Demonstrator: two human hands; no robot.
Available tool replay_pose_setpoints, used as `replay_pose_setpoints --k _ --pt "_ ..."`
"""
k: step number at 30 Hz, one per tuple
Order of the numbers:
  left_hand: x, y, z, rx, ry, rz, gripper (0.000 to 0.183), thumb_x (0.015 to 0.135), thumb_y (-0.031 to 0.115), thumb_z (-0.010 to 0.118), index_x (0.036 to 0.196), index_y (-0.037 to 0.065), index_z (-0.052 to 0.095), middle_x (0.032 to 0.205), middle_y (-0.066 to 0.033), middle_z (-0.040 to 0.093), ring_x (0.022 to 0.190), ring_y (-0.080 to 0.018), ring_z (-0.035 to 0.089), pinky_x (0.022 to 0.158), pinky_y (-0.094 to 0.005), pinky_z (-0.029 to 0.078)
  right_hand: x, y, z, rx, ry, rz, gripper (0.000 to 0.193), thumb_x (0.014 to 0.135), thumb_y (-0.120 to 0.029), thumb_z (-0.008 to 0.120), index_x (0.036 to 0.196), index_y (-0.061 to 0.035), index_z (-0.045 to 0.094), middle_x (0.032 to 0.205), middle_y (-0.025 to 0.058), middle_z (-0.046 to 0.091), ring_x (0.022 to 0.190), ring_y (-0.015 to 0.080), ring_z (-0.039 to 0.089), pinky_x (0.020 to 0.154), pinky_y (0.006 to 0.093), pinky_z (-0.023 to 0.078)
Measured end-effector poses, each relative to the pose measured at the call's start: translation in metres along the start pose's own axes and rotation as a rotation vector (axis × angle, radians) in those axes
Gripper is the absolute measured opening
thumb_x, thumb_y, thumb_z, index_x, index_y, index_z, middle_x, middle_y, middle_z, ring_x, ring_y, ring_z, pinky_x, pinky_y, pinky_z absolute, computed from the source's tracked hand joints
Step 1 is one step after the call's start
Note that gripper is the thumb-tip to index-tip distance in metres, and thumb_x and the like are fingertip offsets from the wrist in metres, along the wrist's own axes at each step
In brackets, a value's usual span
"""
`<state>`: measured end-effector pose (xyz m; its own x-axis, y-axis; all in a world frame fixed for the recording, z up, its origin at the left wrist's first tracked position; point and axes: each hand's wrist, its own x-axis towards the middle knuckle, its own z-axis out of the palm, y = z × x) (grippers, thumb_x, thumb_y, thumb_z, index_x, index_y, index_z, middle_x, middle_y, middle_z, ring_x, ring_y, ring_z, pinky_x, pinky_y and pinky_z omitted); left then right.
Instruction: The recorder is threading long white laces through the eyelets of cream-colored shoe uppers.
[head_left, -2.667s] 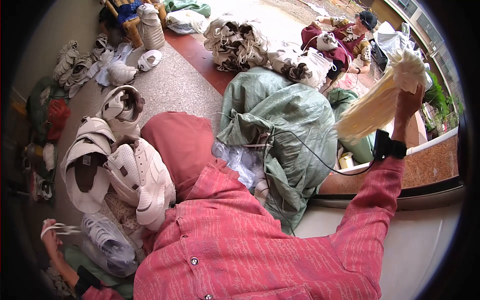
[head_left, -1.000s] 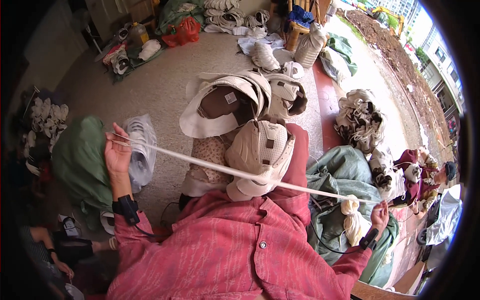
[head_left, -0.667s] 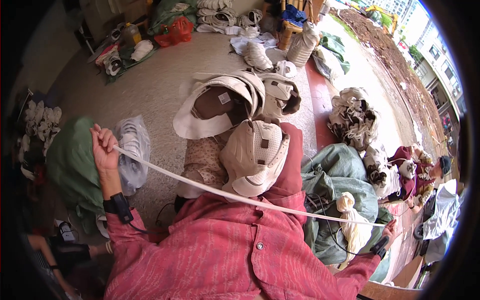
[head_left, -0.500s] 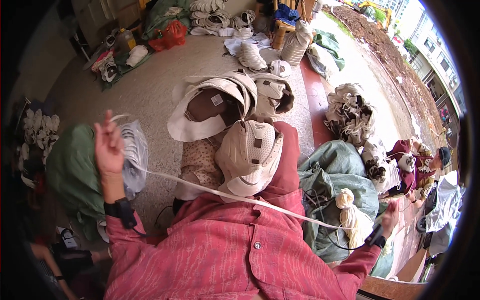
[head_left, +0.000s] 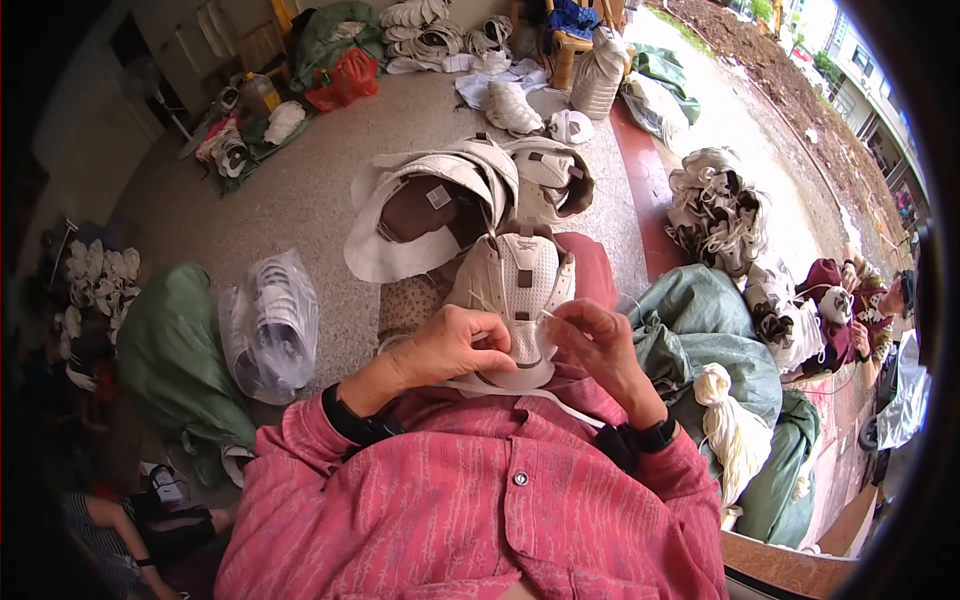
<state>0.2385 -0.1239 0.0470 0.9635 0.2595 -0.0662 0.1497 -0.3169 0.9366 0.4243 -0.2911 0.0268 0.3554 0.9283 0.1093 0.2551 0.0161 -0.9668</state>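
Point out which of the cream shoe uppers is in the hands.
The cream shoe upper on the lap, gripped by left hand and right hand; the others lie untouched on the floor beyond.

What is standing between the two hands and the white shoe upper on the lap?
Nothing visible. The left hand rests on the white shoe upper, and the right hand pinches a thin cord right beside it. The green sacks and the cord bundle lie off to the right.
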Motion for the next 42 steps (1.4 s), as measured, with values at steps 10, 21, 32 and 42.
replay_pose_setpoints --k 10,21,32,42 --pt "0.015 -0.007 0.0 -0.278 0.102 0.034 0.022 0.089 0.007 0.071 0.108 0.003 0.06 0.071 0.0079 0.057 0.062 0.0008 0.051 0.055 -0.0176 0.041 -0.002 -0.007 0.014 -0.217 0.087 -0.157 0.009 0.091 -0.007 0.065 0.098 -0.0015 0.062 0.086 0.0105 0.068 0.075 0.0162 0.066 0.067 0.0289 0.051" --pt "0.013 -0.007 0.005 -0.217 0.173 0.049 0.018 0.086 0.007 0.074 0.1 0.003 0.064 0.068 0.0098 0.049 0.064 0.0012 0.042 0.055 -0.0191 0.038 0.007 -0.02 0.009 -0.515 -0.023 -0.448 0.013 0.083 -0.001 0.064 0.096 -0.002 0.062 0.081 0.0132 0.062 0.072 0.0335 0.063 0.065 0.0397 0.051" --pt "0.015 -0.016 0.007 -0.162 0.195 0.201 0.014 0.089 0.005 0.071 0.101 0.006 0.065 0.068 0.0121 0.048 0.061 0.0028 0.039 0.051 -0.0167 0.031 0.019 -0.043 0.007 -0.75 -0.156 -0.49 0.015 0.079 0.0 0.062 0.094 -0.0038 0.058 0.078 0.0112 0.057 0.074 0.0321 0.062 0.063 0.0413 0.049" --pt "0.008 -0.006 -0.011 0.285 0.303 0.404 0.025 0.083 0.012 0.076 0.103 0.006 0.062 0.073 -0.0051 0.055 0.064 -0.0161 0.056 0.058 -0.0297 0.046 0.015 -0.045 0.013 -0.712 -0.077 -0.227 0.013 0.089 -0.005 0.059 0.102 -0.0063 0.06 0.085 0.0104 0.064 0.073 0.0317 0.065 0.059 0.0402 0.05"
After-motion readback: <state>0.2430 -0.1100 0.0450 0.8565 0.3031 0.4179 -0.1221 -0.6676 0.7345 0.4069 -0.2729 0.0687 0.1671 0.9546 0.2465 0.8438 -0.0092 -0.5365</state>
